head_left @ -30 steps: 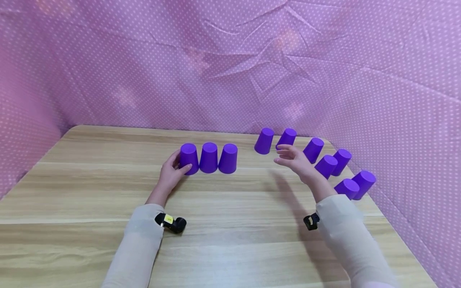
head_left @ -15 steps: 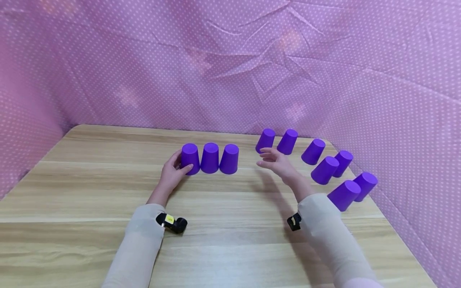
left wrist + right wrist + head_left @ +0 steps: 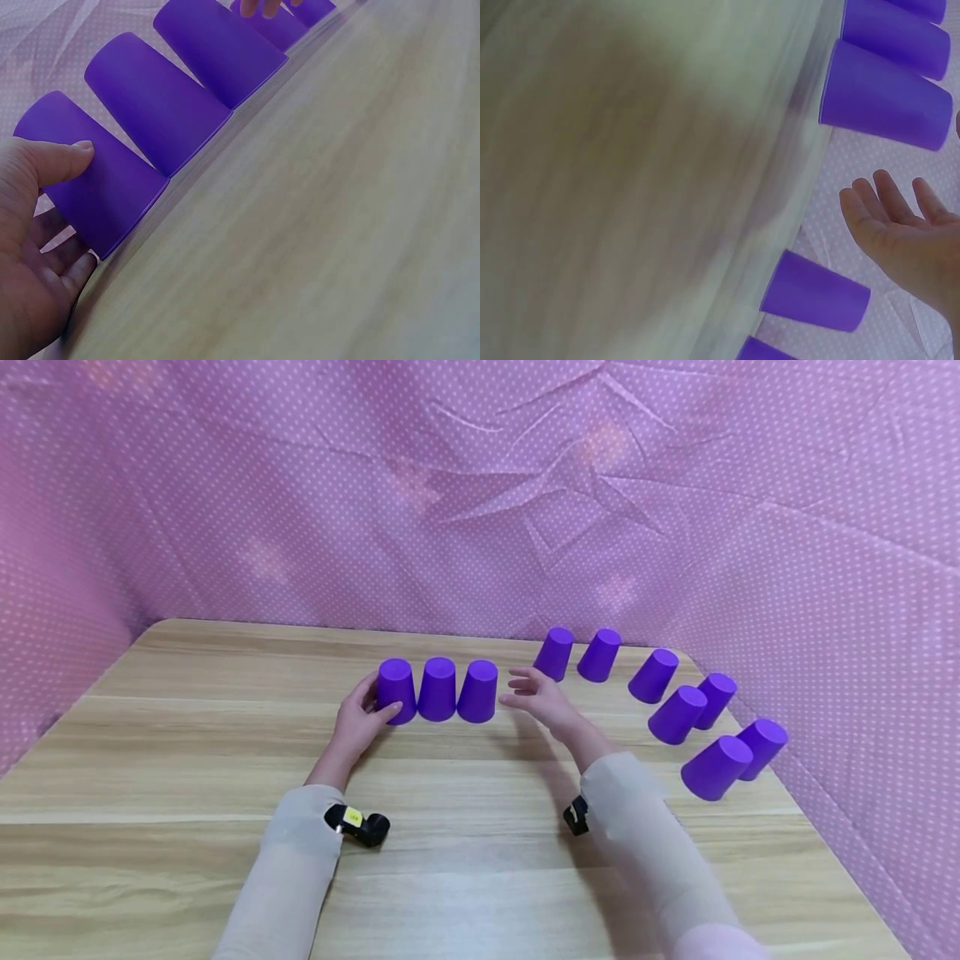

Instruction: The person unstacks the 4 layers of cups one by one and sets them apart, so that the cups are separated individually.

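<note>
Three purple cups stand upside down in a row near the middle of the table: a left cup [image 3: 396, 692], a middle cup [image 3: 437, 690] and a right cup [image 3: 477, 692]. The left hand [image 3: 357, 722] grips the left cup, its thumb on the near side and the other fingers round the far left side; the left wrist view shows this cup [image 3: 105, 180] standing on the table. Just right of the row, the right hand [image 3: 543, 702] holds nothing. Its fingers are spread and apart from the right cup [image 3: 885, 97] in the right wrist view.
More upside-down purple cups stand to the right: one behind the right hand [image 3: 556, 652], another [image 3: 599, 655] beside it, and several along the right edge, such as the nearest cup [image 3: 716, 768]. A pink dotted cloth [image 3: 480, 527] hangs round the wooden table [image 3: 450, 877].
The right hand has moved left, from the cups at the right towards the row of three. The left hand stays on the left cup, and the cups keep their places.
</note>
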A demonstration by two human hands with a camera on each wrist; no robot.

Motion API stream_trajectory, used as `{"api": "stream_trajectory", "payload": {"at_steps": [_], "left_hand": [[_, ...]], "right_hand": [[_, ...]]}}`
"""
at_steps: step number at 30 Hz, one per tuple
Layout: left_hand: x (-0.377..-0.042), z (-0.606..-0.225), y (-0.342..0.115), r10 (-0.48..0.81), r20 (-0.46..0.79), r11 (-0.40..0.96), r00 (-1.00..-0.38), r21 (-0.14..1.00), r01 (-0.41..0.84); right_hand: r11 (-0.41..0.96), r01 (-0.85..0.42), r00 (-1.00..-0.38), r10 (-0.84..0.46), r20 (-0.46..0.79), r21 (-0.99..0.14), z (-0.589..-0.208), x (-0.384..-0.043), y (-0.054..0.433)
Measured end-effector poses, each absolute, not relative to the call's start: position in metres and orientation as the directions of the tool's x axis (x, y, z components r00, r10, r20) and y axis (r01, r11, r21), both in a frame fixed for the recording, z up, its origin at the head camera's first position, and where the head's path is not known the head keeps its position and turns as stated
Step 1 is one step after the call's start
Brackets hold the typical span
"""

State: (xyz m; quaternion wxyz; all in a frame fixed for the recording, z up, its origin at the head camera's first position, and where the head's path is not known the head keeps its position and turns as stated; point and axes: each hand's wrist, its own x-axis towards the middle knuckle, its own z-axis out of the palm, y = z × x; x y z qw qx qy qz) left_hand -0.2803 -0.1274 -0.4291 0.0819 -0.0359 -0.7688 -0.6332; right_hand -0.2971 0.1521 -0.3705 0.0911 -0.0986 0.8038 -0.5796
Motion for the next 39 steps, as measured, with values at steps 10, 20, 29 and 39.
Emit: {"api": "stream_trajectory", "payload": {"at_steps": [10,20,29,39], "left_hand": [[-0.281,-0.429,-0.126,-0.039,0.175,0.193,-0.984,0.967,0.165],[-0.282,-0.428,-0.125,-0.048,0.181,0.203,-0.982,0.965,0.168],[-0.283,-0.427,-0.126,-0.046,0.173,0.196,-0.984,0.967,0.161],[-0.284,-0.429,-0.128,-0.048,0.161,0.195,-0.986,0.970,0.148]], "right_hand": [[0.291,-0.054,-0.979,-0.204,-0.007,-0.955,-0.377,-0.303,0.129],[0.221,-0.040,-0.988,-0.155,0.006,-0.975,-0.379,-0.309,0.117],[0.206,-0.028,-0.993,-0.118,0.004,-0.978,-0.380,-0.311,0.110],[0.194,-0.021,-0.995,-0.102,0.001,-0.981,-0.380,-0.310,0.113]]}}
